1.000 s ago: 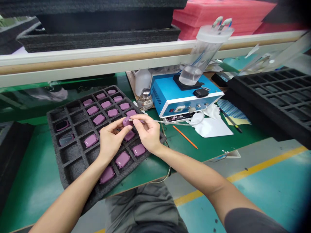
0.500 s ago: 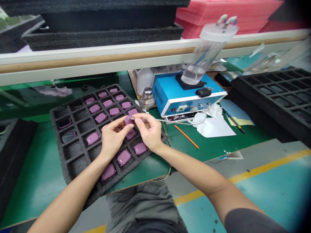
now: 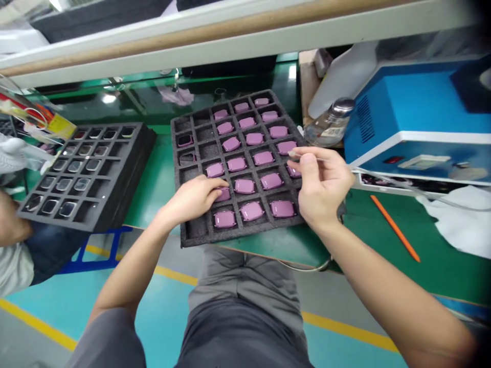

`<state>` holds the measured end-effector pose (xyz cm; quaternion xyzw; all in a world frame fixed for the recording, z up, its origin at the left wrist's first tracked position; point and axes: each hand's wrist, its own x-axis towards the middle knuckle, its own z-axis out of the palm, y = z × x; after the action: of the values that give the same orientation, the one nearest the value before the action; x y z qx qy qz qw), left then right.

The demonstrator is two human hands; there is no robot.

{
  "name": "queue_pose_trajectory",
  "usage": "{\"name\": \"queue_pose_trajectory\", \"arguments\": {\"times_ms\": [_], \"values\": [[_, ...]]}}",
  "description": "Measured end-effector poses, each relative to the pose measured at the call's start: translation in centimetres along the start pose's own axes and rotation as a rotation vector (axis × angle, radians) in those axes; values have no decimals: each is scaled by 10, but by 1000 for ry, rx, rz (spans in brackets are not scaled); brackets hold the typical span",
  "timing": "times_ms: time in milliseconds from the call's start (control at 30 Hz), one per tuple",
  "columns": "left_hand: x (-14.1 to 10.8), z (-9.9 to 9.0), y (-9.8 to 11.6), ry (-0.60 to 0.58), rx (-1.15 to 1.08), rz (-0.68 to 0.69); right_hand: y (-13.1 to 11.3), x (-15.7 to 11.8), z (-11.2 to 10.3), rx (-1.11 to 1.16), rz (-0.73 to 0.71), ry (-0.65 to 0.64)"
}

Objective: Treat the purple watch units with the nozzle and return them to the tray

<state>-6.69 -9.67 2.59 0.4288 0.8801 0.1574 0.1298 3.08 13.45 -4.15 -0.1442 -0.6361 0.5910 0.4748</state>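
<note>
Green tabletop point(image 3: 452, 273) sits under a black tray point(image 3: 196, 227) of purple cases point(image 3: 252, 210). Left hand point(image 3: 194, 198) touches 1 case point(image 3: 223, 194); cannot tell if it grips. Right hand point(image 3: 322, 184) pinches a thin tube point(image 3: 378, 177).

No text can be read for certain. Several purple watch cases point(image 3: 252, 210) in the black foam tray point(image 3: 207, 134) bear small white marks, too tiny to make out. The pale label point(image 3: 332, 132) on the metal-capped glass bottle point(image 3: 319, 134) carries what may be dark characters, though blur keeps them illegible.
</note>
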Motion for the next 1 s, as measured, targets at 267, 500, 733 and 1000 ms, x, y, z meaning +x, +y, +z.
{"name": "queue_pose_trajectory", "arguments": {"times_ms": [267, 500, 733, 1000], "values": [[18, -11, -42, 330, 192, -196, 3, -1, 1, 45, 11, 25], [48, -39, -93, 214, 355, -284, 2, 0, 1, 87, 54, 28], [72, -38, -32, 440, -420, -89, -3, 2, 5, 137, 82, 52], [104, 26, 59, 284, -1215, -24, -1, 12, 4, 69, -14, 29]]}}
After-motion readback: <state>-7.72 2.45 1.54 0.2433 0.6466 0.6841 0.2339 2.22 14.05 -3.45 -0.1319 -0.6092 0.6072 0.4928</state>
